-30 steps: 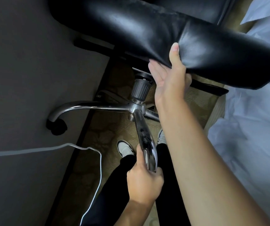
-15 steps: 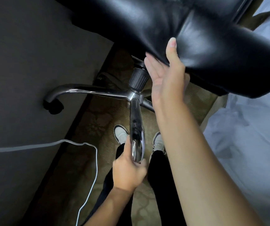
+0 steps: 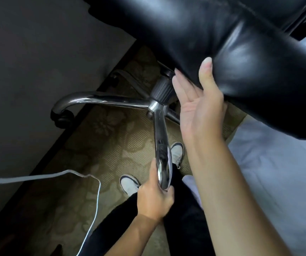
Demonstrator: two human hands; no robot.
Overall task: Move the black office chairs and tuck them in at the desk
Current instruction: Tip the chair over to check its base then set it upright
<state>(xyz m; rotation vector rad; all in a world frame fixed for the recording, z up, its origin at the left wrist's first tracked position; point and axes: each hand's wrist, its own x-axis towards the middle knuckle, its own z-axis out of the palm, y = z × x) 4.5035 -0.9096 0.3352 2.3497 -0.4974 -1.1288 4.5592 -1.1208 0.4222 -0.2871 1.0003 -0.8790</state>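
Above the carpet [image 3: 100, 137], the tipped chair [image 3: 222, 52] points its chrome leg [image 3: 162, 145] toward the person.

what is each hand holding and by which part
Both hold the black office chair, tipped over: the left hand grips the end of a chrome base leg, the right hand clasps the padded leather edge.

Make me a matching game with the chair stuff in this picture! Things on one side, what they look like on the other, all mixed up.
Things:
1. chair seat
2. chair leg
3. cable
4. carpet

Descriptions:
A. thin and white, trailing over the floor
B. shiny chrome, gripped by the left hand
C. yellowish with a flower pattern
D. black leather, held by the right hand

Pairs: 1-D, 2-B, 3-A, 4-C
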